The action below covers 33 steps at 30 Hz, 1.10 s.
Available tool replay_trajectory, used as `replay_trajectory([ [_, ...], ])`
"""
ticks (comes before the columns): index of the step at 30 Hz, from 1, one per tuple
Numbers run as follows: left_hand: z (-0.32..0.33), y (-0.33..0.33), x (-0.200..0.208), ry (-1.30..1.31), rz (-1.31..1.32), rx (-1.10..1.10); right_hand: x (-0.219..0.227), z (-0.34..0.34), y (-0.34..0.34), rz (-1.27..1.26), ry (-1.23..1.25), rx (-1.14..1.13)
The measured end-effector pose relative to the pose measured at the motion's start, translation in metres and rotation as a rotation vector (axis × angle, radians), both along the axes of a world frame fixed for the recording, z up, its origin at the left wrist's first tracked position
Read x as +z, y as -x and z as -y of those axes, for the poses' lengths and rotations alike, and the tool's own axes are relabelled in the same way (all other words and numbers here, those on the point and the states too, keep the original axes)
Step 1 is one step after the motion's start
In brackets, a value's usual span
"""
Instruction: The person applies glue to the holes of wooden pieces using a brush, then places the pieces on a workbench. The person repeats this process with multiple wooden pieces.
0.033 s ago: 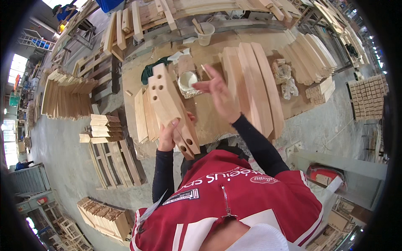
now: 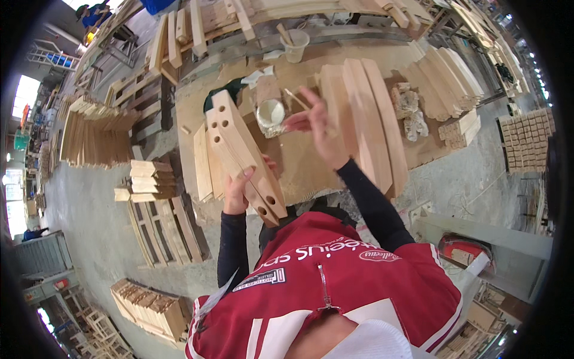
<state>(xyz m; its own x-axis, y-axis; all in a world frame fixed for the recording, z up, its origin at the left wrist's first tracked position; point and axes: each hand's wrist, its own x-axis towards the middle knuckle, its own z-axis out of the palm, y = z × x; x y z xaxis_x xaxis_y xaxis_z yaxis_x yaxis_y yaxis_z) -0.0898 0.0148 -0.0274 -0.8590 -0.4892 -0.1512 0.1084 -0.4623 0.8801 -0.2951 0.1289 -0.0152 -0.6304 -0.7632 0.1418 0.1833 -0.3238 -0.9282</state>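
My left hand [image 2: 237,190] is closed around an angled wooden part [image 2: 242,152] with drilled round holes near both ends. A lengthwise line divides the part; I cannot tell whether it is two pieces held together. My right hand [image 2: 318,128] is raised to the right of it, slightly blurred, with a thin pale stick [image 2: 296,99] between its fingers. Below the stick's tip, a small tub of white paste [image 2: 272,112] stands on the brown work surface [image 2: 299,161]. The stick does not touch the wood.
Long wooden boards [image 2: 365,119] lie to the right, and more strips [image 2: 204,164] lie to the left. A plastic cup with a stick [image 2: 294,51] stands at the back. Dark green cloth [image 2: 230,90] lies behind the part. Wood stacks [image 2: 98,131] stand on the floor.
My right hand has shifted slightly right and the stick in it shows more plainly. The wooden part's upper end has moved a little left, still in my left hand.
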Motion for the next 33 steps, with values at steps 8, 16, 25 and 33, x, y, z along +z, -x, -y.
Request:
replay_trajectory([
  [8,0.019,-0.017,0.004,-0.038,-0.074,0.123,-0.062,0.013,0.047,-0.067,-0.345,-0.006],
  [16,0.013,-0.022,0.017,-0.029,-0.011,0.12,-0.106,0.039,0.048,-0.222,-0.309,-0.138],
  [25,0.012,-0.025,0.008,0.017,0.047,0.113,-0.117,0.043,0.046,0.195,-0.38,-0.154],
  [33,0.008,-0.025,-0.004,0.026,0.126,0.112,-0.124,0.034,0.055,0.573,-0.254,-0.194],
])
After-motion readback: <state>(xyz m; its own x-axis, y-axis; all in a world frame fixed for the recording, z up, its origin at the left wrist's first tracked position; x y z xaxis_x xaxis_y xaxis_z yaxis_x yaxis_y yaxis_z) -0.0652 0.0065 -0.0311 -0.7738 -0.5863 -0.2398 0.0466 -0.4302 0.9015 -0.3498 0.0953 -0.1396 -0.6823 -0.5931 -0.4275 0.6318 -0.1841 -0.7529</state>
